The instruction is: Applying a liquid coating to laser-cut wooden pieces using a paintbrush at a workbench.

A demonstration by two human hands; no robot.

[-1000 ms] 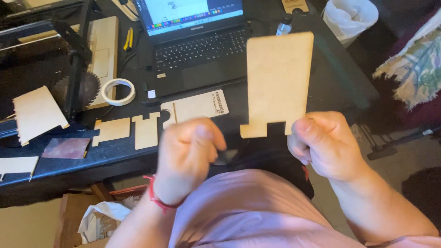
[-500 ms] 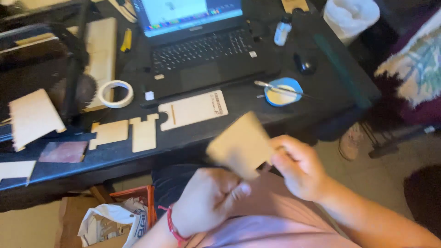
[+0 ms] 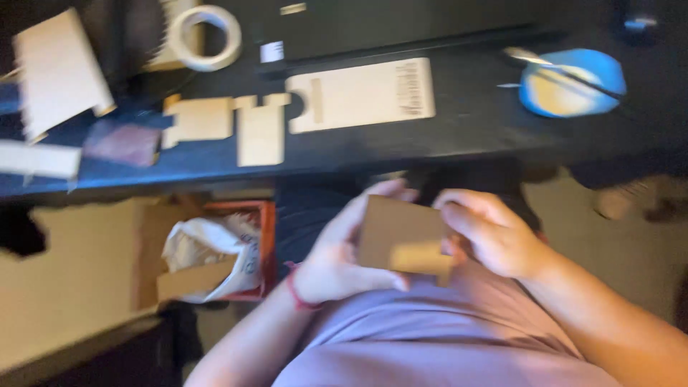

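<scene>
Dark desk (image 3: 459,136) above beige floor (image 3: 79,265), dim warm light.

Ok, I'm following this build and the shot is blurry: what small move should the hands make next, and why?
Probably lift the flat wooden piece toward the desk. Both the left hand and right hand grip it low over the lap, while the other cut pieces lie there.

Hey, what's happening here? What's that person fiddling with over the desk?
A person seated at a dark desk holds a flat tan board piece over their lap, the left hand under and behind it, the right hand gripping its right edge. On the desk lie more cut-out board pieces, a long pale panel, a roll of tape and a blue dish. The picture is blurred, so finer detail is unclear.
</scene>
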